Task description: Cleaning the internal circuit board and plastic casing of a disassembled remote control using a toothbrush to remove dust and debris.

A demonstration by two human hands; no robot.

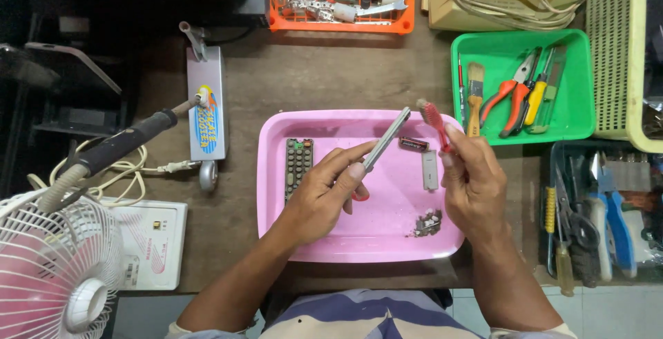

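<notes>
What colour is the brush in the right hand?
Red, a toothbrush-type brush held in the right hand; seen in the head view.

I see two bare forearms running up from the bottom edge, nothing worn on either wrist, and no ring that I can make out on the left hand (324, 190) or the right hand (473, 180). Short pale sleeve hems show at both lower corners. Between the arms, my view catches a shirt with broad blue, grey and white stripes.

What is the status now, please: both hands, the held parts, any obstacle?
Left hand grips flat grey panel, tilted edge-up. Right hand holds red toothbrush beside it. Both over pink tray; battery lies beneath, nothing blocking.
</notes>
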